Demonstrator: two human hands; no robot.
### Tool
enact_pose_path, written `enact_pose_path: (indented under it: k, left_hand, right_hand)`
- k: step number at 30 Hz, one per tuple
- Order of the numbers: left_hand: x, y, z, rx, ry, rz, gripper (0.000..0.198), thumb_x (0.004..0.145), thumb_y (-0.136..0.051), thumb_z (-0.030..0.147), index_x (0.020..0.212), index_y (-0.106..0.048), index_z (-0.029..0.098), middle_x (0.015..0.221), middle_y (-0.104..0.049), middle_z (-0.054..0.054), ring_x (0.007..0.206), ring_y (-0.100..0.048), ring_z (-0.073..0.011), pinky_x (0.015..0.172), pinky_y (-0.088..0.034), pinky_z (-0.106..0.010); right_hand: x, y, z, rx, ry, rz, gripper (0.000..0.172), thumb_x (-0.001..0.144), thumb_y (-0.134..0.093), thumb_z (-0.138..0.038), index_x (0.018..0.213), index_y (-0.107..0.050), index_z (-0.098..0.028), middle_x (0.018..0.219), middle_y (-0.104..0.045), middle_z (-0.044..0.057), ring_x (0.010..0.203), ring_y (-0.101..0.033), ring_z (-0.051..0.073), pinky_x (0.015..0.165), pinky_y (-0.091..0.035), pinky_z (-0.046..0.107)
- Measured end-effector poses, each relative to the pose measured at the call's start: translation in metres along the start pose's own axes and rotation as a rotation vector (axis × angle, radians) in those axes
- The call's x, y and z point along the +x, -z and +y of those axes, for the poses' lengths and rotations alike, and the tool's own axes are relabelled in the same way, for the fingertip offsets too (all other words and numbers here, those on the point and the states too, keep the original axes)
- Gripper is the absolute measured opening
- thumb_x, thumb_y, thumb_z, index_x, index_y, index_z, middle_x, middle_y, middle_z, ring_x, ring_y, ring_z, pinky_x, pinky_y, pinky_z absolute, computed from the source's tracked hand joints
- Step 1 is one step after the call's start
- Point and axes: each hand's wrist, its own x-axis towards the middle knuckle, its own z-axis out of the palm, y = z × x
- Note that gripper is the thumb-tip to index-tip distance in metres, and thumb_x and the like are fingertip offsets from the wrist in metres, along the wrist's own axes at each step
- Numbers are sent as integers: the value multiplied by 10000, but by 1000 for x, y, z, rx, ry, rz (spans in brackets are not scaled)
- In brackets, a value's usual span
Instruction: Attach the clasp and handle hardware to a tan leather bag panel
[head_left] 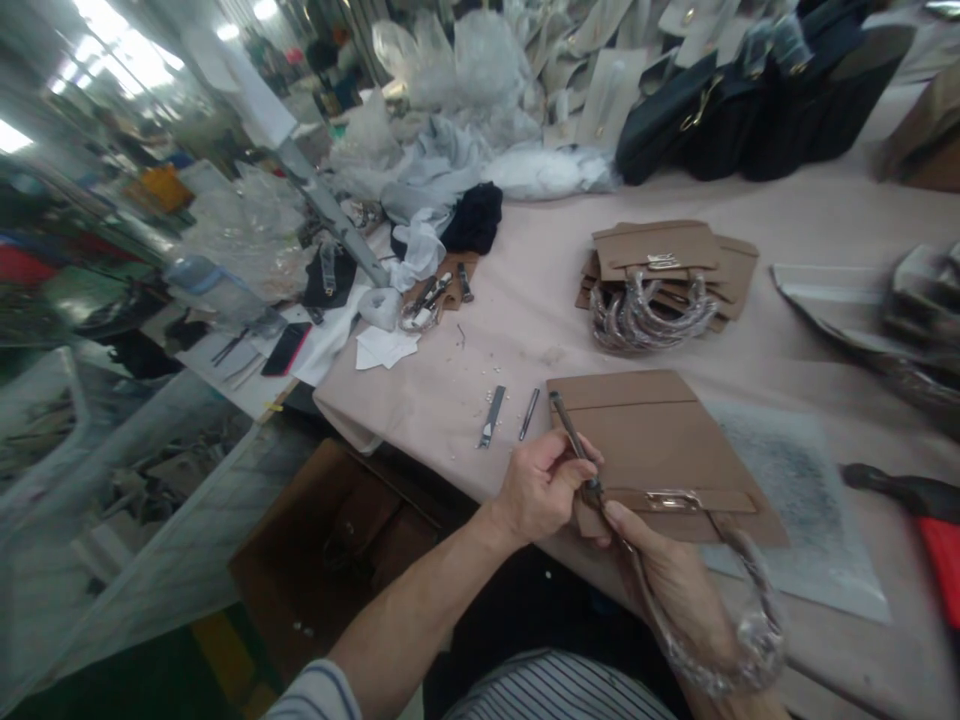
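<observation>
My left hand (541, 487) is closed around a slim dark metal rod tool (571, 428), which slants down to the corner of a brown leather bag panel (641, 435). My right hand (671, 565) grips the lower left corner of that panel, thumb on top and fingers partly hidden beneath. A plastic-wrapped handle (757, 610) hangs from the panel and loops around my right wrist. On the panel's lower strap is a metal clasp (673, 501). The tool's tip is hidden by my fingers.
A translucent sheet pad (806, 500) lies under the panel. At right is a hammer (889, 487) with a red part. Left of the panel lie a metal rod (529, 413) and a flat metal tool (493, 415). Behind are stacked panels (660, 250) and black bags (750, 120).
</observation>
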Motion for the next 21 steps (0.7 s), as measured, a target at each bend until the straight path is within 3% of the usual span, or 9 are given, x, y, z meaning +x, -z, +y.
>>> enact_pose_path:
  k: [3, 7, 11, 15, 21]
  left_hand:
    - [10, 0, -11, 9, 17, -24, 204, 920, -607, 332, 916, -695, 148, 881, -749, -96, 770, -688, -193, 710, -553, -281]
    - [11, -1, -28, 45, 12, -24, 190, 906, -602, 319, 904, -692, 152, 856, -742, -79, 758, -682, -183, 715, -547, -277]
    - [5, -5, -41, 87, 5, -39, 158, 890, -589, 283, 905, -688, 160, 859, -736, -69, 773, -677, -178, 727, -544, -275]
    - [0, -10, -49, 137, -22, -48, 149, 888, -592, 275, 916, -688, 165, 871, -735, -70, 785, -679, -184, 746, -546, -284]
    - [-6, -11, -51, 242, -164, -62, 152, 908, -579, 273, 945, -682, 167, 899, -728, -94, 826, -693, -221, 808, -557, -339]
  right_hand:
    - [9, 2, -7, 31, -90, 5, 333, 646, -907, -325, 912, -753, -195, 869, -721, 10, 662, -606, 159, 579, -551, 279]
    - [7, 10, -7, 59, -214, -33, 311, 591, -933, -310, 800, -764, -152, 815, -744, 70, 716, -690, 227, 633, -612, 336]
    - [-5, 16, 0, 211, -274, -101, 303, 683, -874, -308, 950, -775, -204, 1027, -769, 80, 871, -739, 245, 702, -623, 326]
    - [-18, 24, 10, 396, -353, -194, 236, 818, -771, -346, 999, -776, -196, 1053, -764, 132, 1016, -728, 240, 740, -608, 274]
    - [-38, 42, 30, 420, -387, -196, 369, 787, -802, -399, 1085, -771, -185, 1174, -736, 126, 1035, -720, 191, 784, -585, 226]
